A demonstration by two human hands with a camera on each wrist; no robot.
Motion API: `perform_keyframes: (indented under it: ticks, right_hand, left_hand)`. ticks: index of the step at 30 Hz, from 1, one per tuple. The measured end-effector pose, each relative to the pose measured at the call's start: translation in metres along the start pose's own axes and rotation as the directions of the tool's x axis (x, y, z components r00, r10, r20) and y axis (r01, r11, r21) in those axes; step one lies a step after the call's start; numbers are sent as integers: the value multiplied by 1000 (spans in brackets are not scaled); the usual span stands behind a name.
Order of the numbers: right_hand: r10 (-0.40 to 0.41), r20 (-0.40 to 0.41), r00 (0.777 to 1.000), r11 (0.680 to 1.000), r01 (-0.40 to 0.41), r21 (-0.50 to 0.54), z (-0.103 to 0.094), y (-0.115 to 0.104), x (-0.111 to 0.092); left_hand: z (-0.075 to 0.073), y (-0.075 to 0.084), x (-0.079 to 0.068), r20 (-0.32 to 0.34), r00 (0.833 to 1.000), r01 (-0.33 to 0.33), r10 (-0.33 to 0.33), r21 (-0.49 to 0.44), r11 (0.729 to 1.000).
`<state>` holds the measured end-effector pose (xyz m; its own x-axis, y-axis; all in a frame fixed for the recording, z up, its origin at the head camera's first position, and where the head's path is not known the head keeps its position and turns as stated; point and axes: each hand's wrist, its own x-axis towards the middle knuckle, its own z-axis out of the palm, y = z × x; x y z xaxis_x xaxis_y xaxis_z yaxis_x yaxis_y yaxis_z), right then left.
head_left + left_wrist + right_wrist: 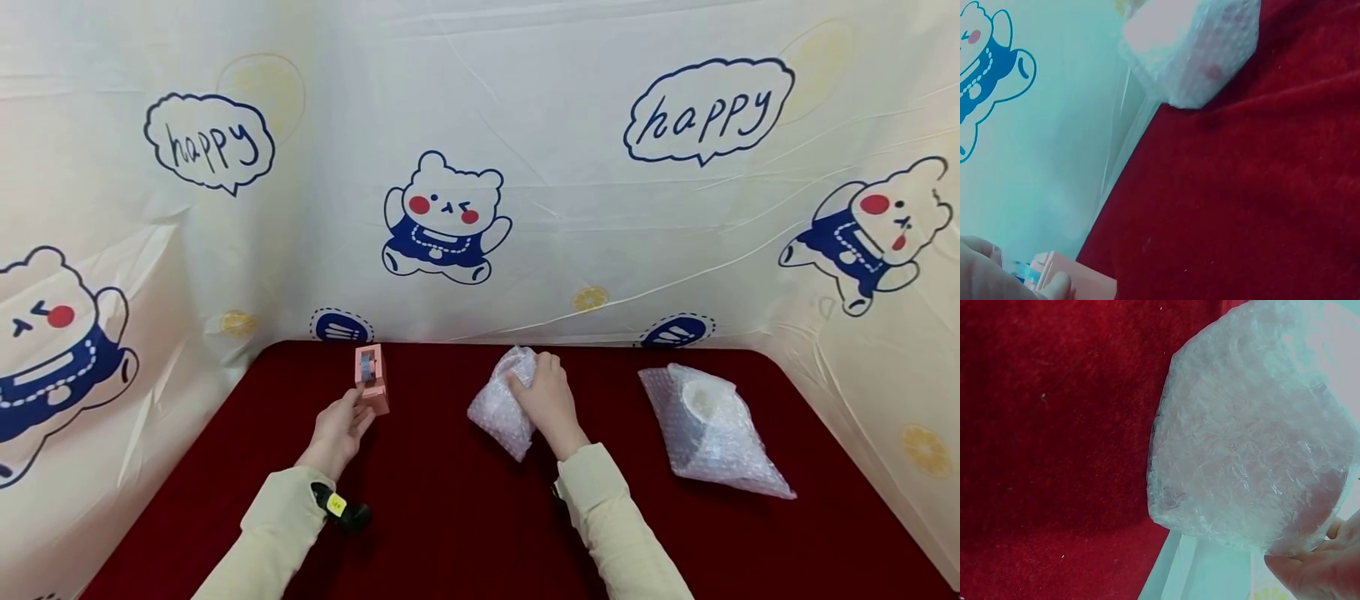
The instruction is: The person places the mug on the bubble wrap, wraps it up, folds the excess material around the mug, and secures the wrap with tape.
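Observation:
A pink tape dispenser (373, 392) with a bluish roll stands near the back left of the table. My left hand (337, 429) holds its near end between thumb and fingers; in the left wrist view the thumb (1057, 286) lies against the pink side. Mid-table, a small bubble-wrapped package (502, 404) is tilted up. My right hand (551, 400) grips its upper right edge, thumb over the near face and fingers behind. In the right wrist view the bubble wrap (1254, 444) fills much of the picture, and what is inside is hidden.
A larger bubble-wrapped package (720, 433), with a round white shape showing through, lies at the right. Dark red cloth (435, 517) covers the table. A white printed curtain (555, 250) stands along the back and both sides.

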<state>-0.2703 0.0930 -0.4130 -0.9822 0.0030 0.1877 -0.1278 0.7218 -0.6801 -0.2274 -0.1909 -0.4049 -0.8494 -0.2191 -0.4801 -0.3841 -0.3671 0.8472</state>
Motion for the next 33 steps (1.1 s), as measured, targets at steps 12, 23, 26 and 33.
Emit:
perform_keyframes:
  ticks: [12, 23, 26, 33]
  right_hand:
    - [3, 3, 1000, 1000, -3, 1, 3, 0, 0]
    - [7, 9, 1000, 1000, -7, 2, 3, 2, 0]
    - [9, 13, 1000, 1000, -9, 4, 3, 2, 0]
    - [8, 8, 1000, 1000, -8, -4, 4, 4, 0]
  left_hand:
    - [-4, -17, -7, 92, 996, 12, 3, -157, 988]
    - [-14, -27, -4, 134, 990, -8, 44, -259, 966]
    - [-18, -28, -4, 103, 994, -19, 42, -218, 976]
    - [-23, -28, -5, 35, 997, -61, 64, -85, 995]
